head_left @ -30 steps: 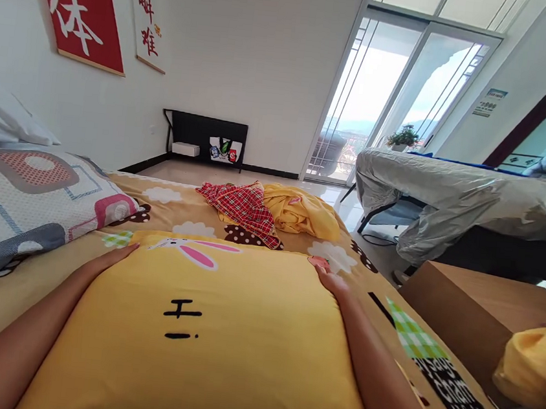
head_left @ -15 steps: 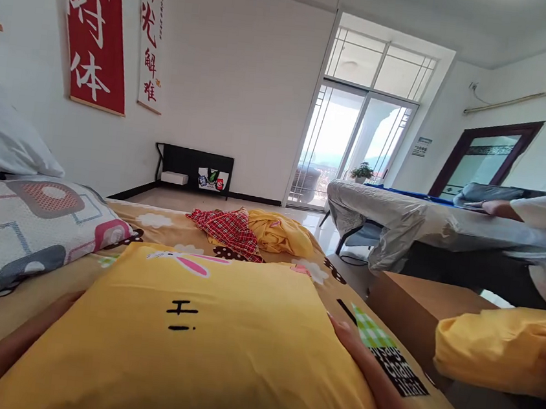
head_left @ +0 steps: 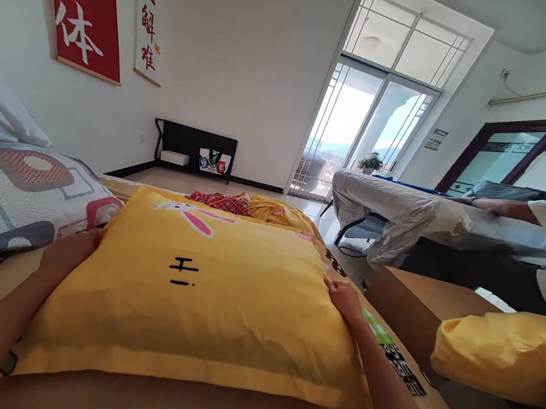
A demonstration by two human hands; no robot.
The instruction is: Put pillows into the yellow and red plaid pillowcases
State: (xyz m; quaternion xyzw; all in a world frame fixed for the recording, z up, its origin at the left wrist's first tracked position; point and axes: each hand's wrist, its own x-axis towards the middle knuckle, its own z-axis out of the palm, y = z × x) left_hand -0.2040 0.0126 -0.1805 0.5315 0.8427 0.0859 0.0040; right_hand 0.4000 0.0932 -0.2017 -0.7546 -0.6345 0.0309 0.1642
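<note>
A yellow pillow (head_left: 225, 290) with a rabbit print and the letters "Hi" lies in front of me above the bed, its hemmed near edge toward me. My left hand (head_left: 84, 244) is at its left side, the fingers mostly hidden behind the edge. At the right side my right hand (head_left: 342, 296) is closed on the pillow's edge, fingers curled round the fabric. Beyond the pillow's far edge lie a red plaid cloth (head_left: 219, 203) and a crumpled yellow cloth (head_left: 277, 211).
A patterned pillow (head_left: 24, 204) rests on the bed to the left. Right of the bed are a cardboard box (head_left: 404, 303) and a yellow bundle (head_left: 501, 352). Another person's arm (head_left: 507, 208) reaches over a plastic-covered table (head_left: 394, 207). A black shelf (head_left: 196, 147) stands at the wall.
The pillow has risen and shifted away from me with both hands, so its near edge now shows and it covers more of the cloths behind. My view has tilted slightly.
</note>
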